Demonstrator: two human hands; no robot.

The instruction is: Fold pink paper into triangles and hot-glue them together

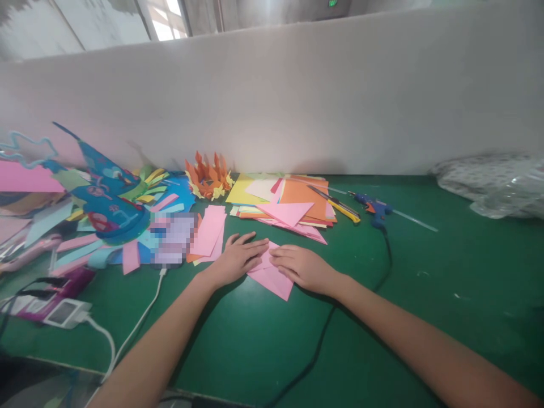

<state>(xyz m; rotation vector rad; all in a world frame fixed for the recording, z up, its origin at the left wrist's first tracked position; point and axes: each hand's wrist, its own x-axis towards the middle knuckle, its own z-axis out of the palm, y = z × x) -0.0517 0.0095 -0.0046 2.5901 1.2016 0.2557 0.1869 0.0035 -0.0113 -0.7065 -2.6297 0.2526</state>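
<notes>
A folded piece of pink paper (274, 281) lies on the green table (238, 340) in front of me. My left hand (238, 259) rests on its left side, fingers stretched out and thumb apart. From the right, my right hand (304, 267) lies flat on the same paper, fingertips near those of the left. Both hands cover part of the paper's upper half. Just beyond them sits a stack of coloured paper (306, 198) with a pink folded triangle (289, 213) on top. Left of my left hand are pink paper strips (209, 232).
A yellow utility knife (344, 209) and a blue glue gun (372, 208) lie right of the stack; the gun's black cord (317, 354) crosses the table. An orange paper crown (209, 177), blue cone hat (110, 192) and power strip (55, 303) are left. A white partition (272, 107) stands behind.
</notes>
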